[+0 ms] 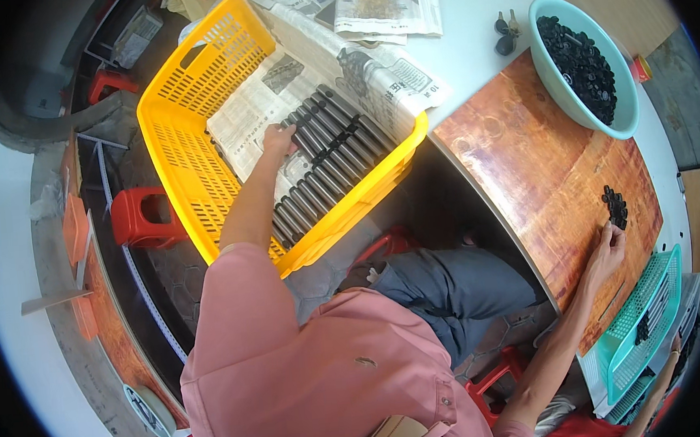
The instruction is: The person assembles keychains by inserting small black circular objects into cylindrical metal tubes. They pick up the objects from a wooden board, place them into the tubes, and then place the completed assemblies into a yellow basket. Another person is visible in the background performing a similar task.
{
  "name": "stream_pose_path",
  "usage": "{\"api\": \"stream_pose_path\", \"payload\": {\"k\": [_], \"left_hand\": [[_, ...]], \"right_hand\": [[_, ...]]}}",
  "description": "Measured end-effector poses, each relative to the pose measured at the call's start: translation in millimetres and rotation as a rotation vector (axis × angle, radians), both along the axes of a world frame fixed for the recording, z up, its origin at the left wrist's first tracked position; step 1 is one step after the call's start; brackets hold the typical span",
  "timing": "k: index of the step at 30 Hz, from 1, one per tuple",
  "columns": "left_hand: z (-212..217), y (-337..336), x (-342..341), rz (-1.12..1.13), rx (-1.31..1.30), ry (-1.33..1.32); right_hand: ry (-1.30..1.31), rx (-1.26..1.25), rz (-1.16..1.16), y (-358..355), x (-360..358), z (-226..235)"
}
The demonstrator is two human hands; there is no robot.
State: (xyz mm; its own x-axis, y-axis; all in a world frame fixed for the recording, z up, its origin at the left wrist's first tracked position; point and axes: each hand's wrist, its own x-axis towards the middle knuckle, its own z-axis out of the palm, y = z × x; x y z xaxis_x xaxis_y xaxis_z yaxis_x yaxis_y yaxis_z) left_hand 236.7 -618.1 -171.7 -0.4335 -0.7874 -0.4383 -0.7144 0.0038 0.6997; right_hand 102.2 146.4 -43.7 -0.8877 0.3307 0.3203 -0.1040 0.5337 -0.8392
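Note:
My left hand [279, 139] is inside the yellow plastic crate [194, 189], its fingers closed at the end of a dark tube at the edge of the stacked rows. Several glossy dark tubes [326, 171] lie side by side there on newspaper [249, 104]. On the brown wooden board [542, 181] to the right, my right hand [606, 251] has its fingertips pinched together against a small cluster of black caps [615, 206]. Whether a cap is between those fingers is too small to make out.
A pale blue basin [551, 82] full of small black parts stands at the table's far right. Keys [506, 33] and folded newspaper [388, 9] lie nearby. Turquoise baskets [642, 336] sit at lower right beside another person's arm [662, 383]. Red stools [143, 217] stand left.

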Motion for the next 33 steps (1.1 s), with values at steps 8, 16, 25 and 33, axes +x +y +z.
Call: {"api": "stream_pose_path", "payload": {"k": [8, 16, 25, 33], "left_hand": [[-4, -8, 9, -0.037, 0.136, 0.111], [5, 7, 17, -0.069, 0.138, 0.093], [7, 12, 20, -0.066, 0.205, 0.095], [10, 14, 21, -0.130, 0.181, 0.054]], "right_hand": [[-0.023, 0.051, 0.010, -8, 5, 9], [-0.032, 0.036, 0.023, -12, 6, 10], [-0.028, 0.074, 0.032, -16, 8, 12], [-0.029, -0.008, 0.045, -9, 6, 4]]}}
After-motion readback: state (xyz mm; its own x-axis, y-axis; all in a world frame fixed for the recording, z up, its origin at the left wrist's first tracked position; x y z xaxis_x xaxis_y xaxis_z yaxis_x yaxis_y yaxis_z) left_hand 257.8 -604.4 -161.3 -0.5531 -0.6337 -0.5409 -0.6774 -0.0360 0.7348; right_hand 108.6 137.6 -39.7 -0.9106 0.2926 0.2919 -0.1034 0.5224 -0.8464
